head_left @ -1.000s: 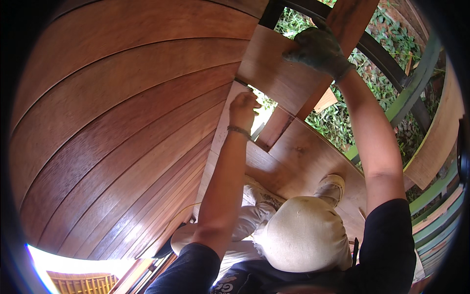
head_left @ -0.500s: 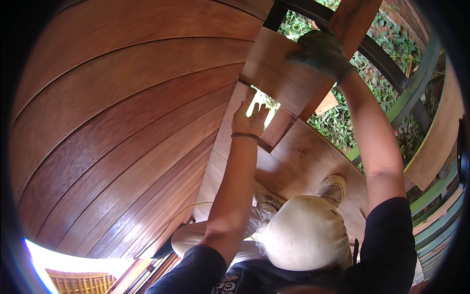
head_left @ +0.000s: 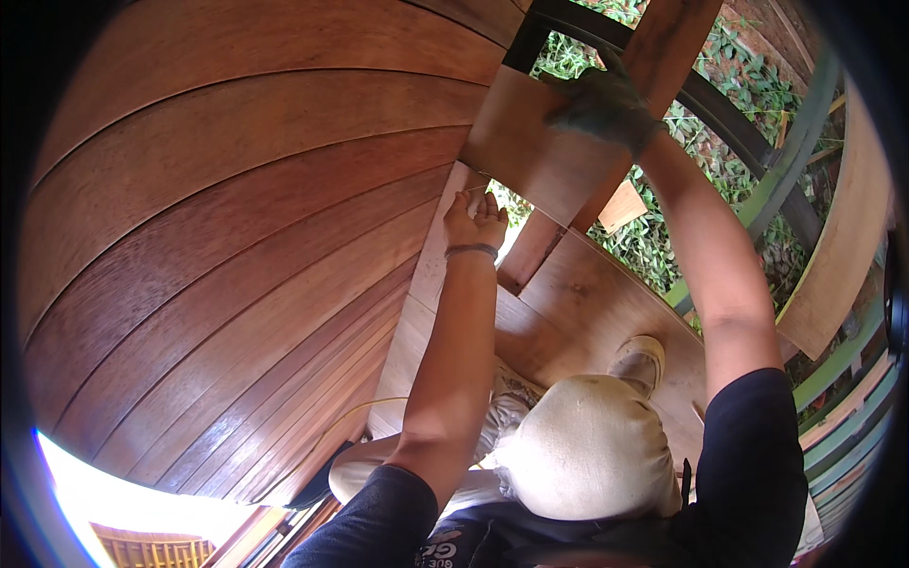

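A wide brown board lies beside the plank wall, its near edge along an opening in the decking. My right hand, in a dark glove, rests on the board's right part with its fingers apart. My left hand, bare with a dark band at the wrist, is at the opening just below the board's near edge. Its fingers stretch upward, and I cannot tell whether they touch the board. A short reddish timber piece borders the opening.
A tall wall of reddish planks fills the left. A long dark plank crosses black metal framing over green plants. Laid decking is under my shoe. A small wood offcut lies among the plants.
The view has shifted slightly. My left hand has turned, its fingers now closer together and nearer the board's edge. My right hand stays on the board, slightly farther left.
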A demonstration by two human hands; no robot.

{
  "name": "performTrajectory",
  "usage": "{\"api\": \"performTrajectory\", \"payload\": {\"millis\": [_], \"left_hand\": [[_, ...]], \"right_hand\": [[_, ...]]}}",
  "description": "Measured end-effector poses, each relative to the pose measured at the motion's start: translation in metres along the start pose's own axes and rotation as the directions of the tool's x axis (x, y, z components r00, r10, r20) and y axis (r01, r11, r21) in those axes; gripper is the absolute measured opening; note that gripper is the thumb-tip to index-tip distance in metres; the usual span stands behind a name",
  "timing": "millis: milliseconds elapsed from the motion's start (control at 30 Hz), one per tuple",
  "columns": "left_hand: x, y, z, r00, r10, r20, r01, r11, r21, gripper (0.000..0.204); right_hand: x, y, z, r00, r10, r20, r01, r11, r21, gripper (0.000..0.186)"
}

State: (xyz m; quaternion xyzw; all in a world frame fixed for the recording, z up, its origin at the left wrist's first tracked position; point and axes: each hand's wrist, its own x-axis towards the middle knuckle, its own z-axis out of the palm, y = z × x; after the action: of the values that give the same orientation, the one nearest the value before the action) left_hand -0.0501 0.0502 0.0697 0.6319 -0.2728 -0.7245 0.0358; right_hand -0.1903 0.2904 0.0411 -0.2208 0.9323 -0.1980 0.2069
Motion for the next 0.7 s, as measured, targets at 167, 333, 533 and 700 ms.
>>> {"api": "performTrajectory", "payload": {"millis": [167, 333, 533, 700], "left_hand": [[-0.002, 0.0, -0.001, 1.0, 0.014, -0.025, -0.013, 0.999, 0.052, 0.029], [0.002, -0.002, -0.006, 1.0, 0.015, 0.012, -0.015, 1.0, 0.013, 0.033], [0.007, -0.002, -0.013, 0.998, 0.018, 0.062, -0.02, 0.999, 0.025, 0.048], [0.016, -0.008, -0.018, 0.996, 0.034, 0.077, -0.037, 0.998, 0.044, 0.056]], "right_hand": [[0.0, -0.006, 0.001, 1.0, 0.009, -0.011, -0.009, 1.0, 0.02, 0.069], [-0.001, -0.006, 0.003, 0.999, -0.033, -0.03, 0.033, 0.999, -0.02, 0.067], [0.0, -0.013, 0.001, 0.989, -0.031, -0.143, 0.029, 0.999, -0.014, 0.066], [0.006, -0.02, 0.002, 0.998, 0.007, -0.069, -0.012, 0.997, -0.073, 0.068]]}}
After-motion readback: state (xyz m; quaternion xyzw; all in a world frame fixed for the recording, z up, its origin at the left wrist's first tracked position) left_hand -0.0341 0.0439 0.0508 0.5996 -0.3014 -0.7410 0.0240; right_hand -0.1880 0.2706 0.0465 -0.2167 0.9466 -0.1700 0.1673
